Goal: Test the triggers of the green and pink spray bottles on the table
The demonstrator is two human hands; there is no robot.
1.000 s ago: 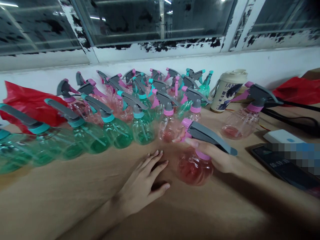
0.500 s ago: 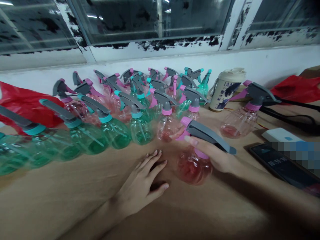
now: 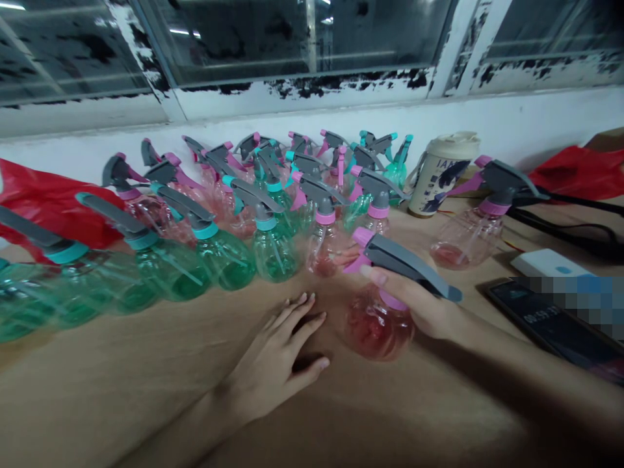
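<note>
My right hand [image 3: 419, 299] is closed around the neck of a pink spray bottle [image 3: 375, 328], its fingers reaching to the pink trigger under the grey head. The bottle is upright on the table, clear-walled and tinted red. Palm down on the wood to its left lies my left hand [image 3: 277, 354], fingers spread and holding nothing. Just behind my hands stand another pink spray bottle [image 3: 322, 250] and a green spray bottle [image 3: 275, 253] with a turquoise collar. One more pink-collared spray bottle [image 3: 465, 237] stands apart at the right.
Several green and pink spray bottles [image 3: 224, 260] crowd the table [image 3: 160, 370] toward the wall. Red plastic bags [image 3: 58, 208] lie at both sides. A printed cup [image 3: 441, 172], black strap [image 3: 570, 227], white box [image 3: 550, 262] and phone with a running timer [image 3: 546, 318] are at the right.
The view has shifted slightly, moving the scene a little left. The fingers of my right hand shift slightly at the trigger; the bottle stays in place. My left hand keeps still.
</note>
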